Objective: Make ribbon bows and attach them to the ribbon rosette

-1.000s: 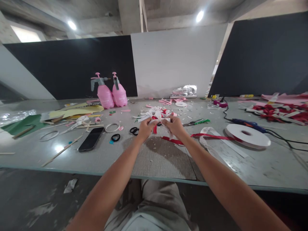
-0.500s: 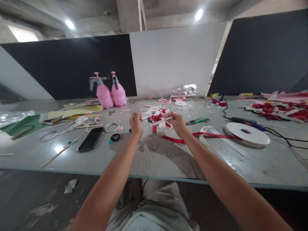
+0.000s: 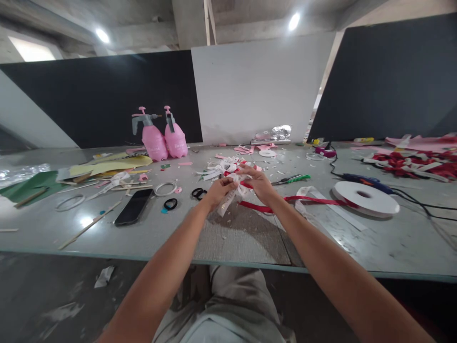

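A white ribbon [image 3: 225, 205] with faint print hangs its loose end towards me from between my hands. My left hand [image 3: 218, 192] is closed in a pinch on it. My right hand [image 3: 260, 183] has its fingers bent over the same loops of white and red ribbon, gripping them from the right; its fingertips are partly hidden in the folds. Just behind the fingers lies a heap of red and white ribbon pieces [image 3: 228, 165]. A red ribbon [image 3: 257, 206] runs from beneath my right forearm to a white spool [image 3: 360, 195].
Green-handled scissors [image 3: 297, 178] lie beyond my right wrist. A glue gun [image 3: 367, 182] with a black cord sits behind the spool. On the left are black hair ties [image 3: 171, 204], a phone [image 3: 134, 206] and pink spray bottles [image 3: 175, 140]. Ribbon bows [image 3: 414, 164] pile up far right.
My left hand has moved right and nearer to me, bringing a white ribbon end forward. My right hand has closed in beside it. The black hair ties by my left wrist are now uncovered.
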Available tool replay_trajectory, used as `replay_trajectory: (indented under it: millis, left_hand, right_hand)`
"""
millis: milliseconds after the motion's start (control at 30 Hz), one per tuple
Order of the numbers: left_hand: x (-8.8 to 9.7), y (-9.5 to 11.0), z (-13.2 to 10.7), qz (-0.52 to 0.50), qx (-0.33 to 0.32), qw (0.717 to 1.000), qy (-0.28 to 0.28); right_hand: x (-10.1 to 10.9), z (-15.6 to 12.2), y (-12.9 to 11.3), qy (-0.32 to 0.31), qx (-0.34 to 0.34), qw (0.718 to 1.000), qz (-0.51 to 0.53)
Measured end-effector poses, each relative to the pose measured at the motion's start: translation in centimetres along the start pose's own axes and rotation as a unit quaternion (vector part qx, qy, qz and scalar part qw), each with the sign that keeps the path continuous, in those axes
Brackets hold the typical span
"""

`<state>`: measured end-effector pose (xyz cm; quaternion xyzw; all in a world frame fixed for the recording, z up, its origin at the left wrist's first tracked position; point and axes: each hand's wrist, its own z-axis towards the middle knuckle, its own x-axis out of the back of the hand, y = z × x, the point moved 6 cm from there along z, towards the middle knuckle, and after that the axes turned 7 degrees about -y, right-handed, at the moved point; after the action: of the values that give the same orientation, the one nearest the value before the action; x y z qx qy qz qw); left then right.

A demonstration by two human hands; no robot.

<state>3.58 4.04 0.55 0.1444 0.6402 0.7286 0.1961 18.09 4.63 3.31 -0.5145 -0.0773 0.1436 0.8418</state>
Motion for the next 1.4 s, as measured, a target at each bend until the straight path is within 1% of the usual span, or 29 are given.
replay_trajectory:
  millis: [100, 133, 200, 233, 300, 400, 533, 600, 700, 800, 867, 967, 1067, 1133, 1233, 1300, 1367, 1400]
  left_hand:
    - [0.8, 0.0, 0.3, -0.072, -0.027, 0.996, 0.035]
    - [1.0, 0.1, 0.4, -0.082, -0.035, 0.995, 0.04]
    - [1.1, 0.1, 0.4, -0.081, -0.039, 0.995, 0.044]
    - [1.0, 0.0, 0.5, -0.075, -0.035, 0.996, 0.041]
    - [0.8, -0.1, 0.4, -0.058, -0.024, 0.997, 0.035]
    - [0.8, -0.2, 0.3, -0.011, -0.012, 0.999, 0.047]
    - [1.0, 0.2, 0.2, 0.049, -0.032, 0.996, 0.072]
    - [1.3, 0.4, 0.1, 0.064, -0.043, 0.993, 0.093]
    - [1.5, 0.5, 0.0, 0.08, -0.048, 0.989, 0.117]
    - [1.5, 0.5, -0.1, 0.072, -0.045, 0.987, 0.136]
    - [1.6, 0.5, -0.3, 0.058, -0.039, 0.984, 0.165]
    - [1.7, 0.4, -0.5, 0.034, -0.037, 0.975, 0.217]
    - [1.8, 0.4, -0.4, 0.009, -0.052, 0.972, 0.228]
    - [2.5, 0.6, -0.3, -0.004, -0.07, 0.968, 0.24]
    - [4.7, 1.7, -0.8, -0.008, -0.113, 0.945, 0.307]
    - [6.1, 2.9, -1.7, 0.027, -0.152, 0.919, 0.363]
    - [6.8, 4.5, -3.0, 0.102, -0.208, 0.877, 0.42]
    - [6.6, 5.4, -3.6, 0.15, -0.235, 0.857, 0.434]
  right_hand:
    - [0.1, -0.2, 0.6, 0.022, -0.062, 0.996, 0.053]
    - [-0.1, -0.4, 0.8, 0.018, -0.083, 0.995, 0.06]
    - [-0.7, -0.5, 1.1, -0.001, -0.111, 0.993, 0.037]
    - [-0.9, -0.6, 1.2, -0.005, -0.116, 0.993, 0.018]
    - [-1.1, -0.5, 1.6, 0.008, -0.119, 0.993, -0.002]
    - [-0.9, -0.3, 2.0, 0.033, -0.11, 0.993, 0.0]
    - [-0.4, -0.1, 1.9, 0.057, -0.097, 0.994, -0.014]
    - [-0.4, -0.3, 2.2, 0.062, -0.119, 0.991, -0.017]
    - [-0.6, -0.4, 2.5, 0.048, -0.149, 0.987, -0.031]
    - [-0.7, -0.4, 1.8, 0.043, -0.115, 0.99, -0.064]
    - [-0.5, -0.4, 1.0, 0.051, -0.084, 0.988, -0.119]
    - [-0.5, -0.4, 0.1, 0.057, -0.066, 0.979, -0.185]
    - [-0.6, -0.4, -0.1, 0.053, -0.063, 0.979, -0.189]
    - [-0.5, -0.4, 0.1, 0.048, -0.068, 0.98, -0.183]
    - [-0.2, -0.4, 0.6, 0.041, -0.081, 0.976, -0.196]
    - [0.1, -0.3, 0.8, 0.041, -0.084, 0.969, -0.23]
    - [0.4, -0.3, 0.8, 0.038, -0.08, 0.958, -0.275]
    - [0.5, -0.2, 0.7, 0.034, -0.076, 0.951, -0.296]
